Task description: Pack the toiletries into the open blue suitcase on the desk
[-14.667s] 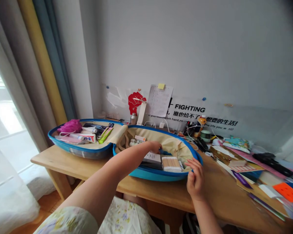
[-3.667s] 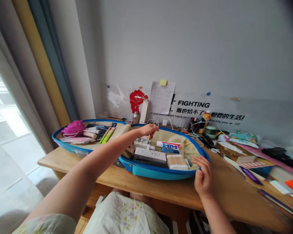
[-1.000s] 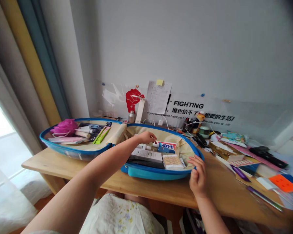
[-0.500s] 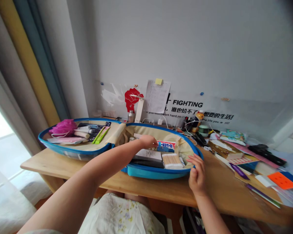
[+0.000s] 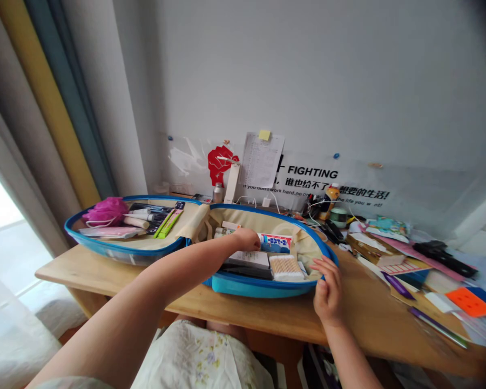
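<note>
A blue-rimmed suitcase (image 5: 243, 290) lies open on the desk, its two halves side by side. My left hand (image 5: 248, 239) reaches into the right half, its fingers curled downward and closed; whatever they hold is hidden. Just right of those fingers is a toothpaste box (image 5: 276, 243). Nearer to me are a white-topped dark box (image 5: 249, 260) and a pack of cotton swabs (image 5: 285, 267). My right hand (image 5: 328, 286) grips the rim at the right end, fingers over the edge and thumb outside.
The left half holds a pink bath puff (image 5: 107, 210), several tubes and a green toothbrush pack (image 5: 170, 222). Papers, pens and an orange-and-blue card (image 5: 470, 300) clutter the desk's right side. A white lamp (image 5: 231, 185) stands behind the suitcase.
My left hand has lowered slightly into the right half, its fingers now bent further down beside the toothpaste box. My right hand stays on the rim.
</note>
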Demonstrator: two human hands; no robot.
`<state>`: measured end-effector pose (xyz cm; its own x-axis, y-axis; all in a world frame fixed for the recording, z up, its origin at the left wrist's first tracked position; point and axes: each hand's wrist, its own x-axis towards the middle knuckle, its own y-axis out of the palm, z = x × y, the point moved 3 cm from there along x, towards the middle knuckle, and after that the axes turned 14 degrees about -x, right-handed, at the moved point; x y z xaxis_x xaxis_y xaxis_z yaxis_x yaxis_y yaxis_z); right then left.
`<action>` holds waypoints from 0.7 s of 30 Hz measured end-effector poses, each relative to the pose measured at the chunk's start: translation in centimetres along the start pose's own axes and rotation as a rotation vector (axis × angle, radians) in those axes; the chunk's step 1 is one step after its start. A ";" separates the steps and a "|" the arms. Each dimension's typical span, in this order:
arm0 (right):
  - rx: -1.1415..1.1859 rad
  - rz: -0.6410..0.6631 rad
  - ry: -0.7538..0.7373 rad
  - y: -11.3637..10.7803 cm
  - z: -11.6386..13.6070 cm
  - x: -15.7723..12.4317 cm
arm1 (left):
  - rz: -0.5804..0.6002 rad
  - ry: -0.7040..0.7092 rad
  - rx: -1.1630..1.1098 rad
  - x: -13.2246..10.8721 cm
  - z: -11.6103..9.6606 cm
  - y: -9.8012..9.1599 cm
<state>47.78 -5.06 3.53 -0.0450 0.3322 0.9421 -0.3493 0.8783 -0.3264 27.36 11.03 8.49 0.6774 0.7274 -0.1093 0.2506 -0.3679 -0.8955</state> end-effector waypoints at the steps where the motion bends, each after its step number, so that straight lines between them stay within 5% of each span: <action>1: 0.001 0.005 0.006 0.0 0.0 0.0 | 0.000 -0.007 -0.007 0.0 0.0 0.0; 10: 0.009 -0.002 0.023 0.0 -0.1 -0.1 | -0.047 -0.060 -0.198 0.0 0.2 -0.4; 17: 0.002 -0.005 0.024 0.1 -0.2 -0.1 | -0.255 -0.115 -0.626 0.7 1.5 -2.7; 21: -0.002 -0.017 0.012 0.1 -0.2 -0.1 | -0.247 -0.170 -0.914 0.9 2.2 -2.9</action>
<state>47.91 -4.97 3.37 -0.0279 0.3215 0.9465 -0.3478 0.8846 -0.3108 25.73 14.09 10.01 0.4418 0.8928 -0.0879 0.8637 -0.4498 -0.2273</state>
